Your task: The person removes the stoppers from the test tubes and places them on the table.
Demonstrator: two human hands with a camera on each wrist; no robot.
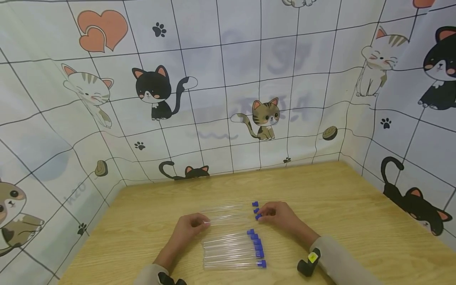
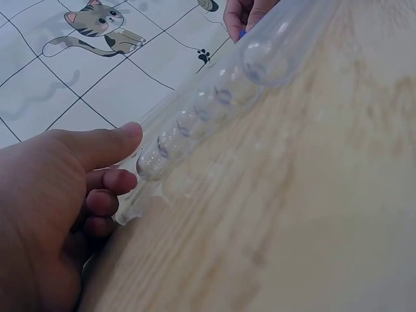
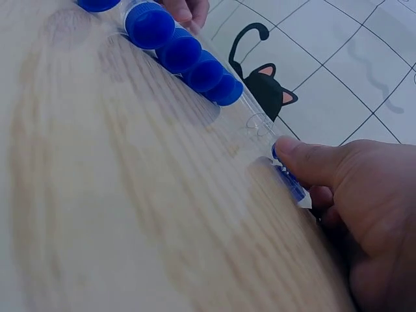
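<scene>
Currently pinching the left end of an uncapped clear tube (image 1: 228, 217) with the left hand (image 1: 189, 226), just beyond the row of blue-capped tubes (image 1: 233, 250) on the tabletop (image 1: 320, 190). Held in that left grip with thumb and fingertips nearly together. Farther beyond the row, lying roughly parallel to it: another uncapped tube (image 1: 224, 208). With the right hand (image 1: 278, 213), pinching a blue cap (image 1: 258, 217) beyond the row's capped end, right grip closed down to the cap's width. Just past that cap, farther from the row: two loose blue caps (image 1: 255, 204). In the row itself, lying side by side with caps to the right and rounded ends to the left. Visible right of the row: a black device (image 1: 306, 268) with a yellow patch, worn at the right wrist. Behind the row, beyond the tabletop's far edge: a white sheet (image 1: 206, 31) printed with cats and paw marks.
</scene>
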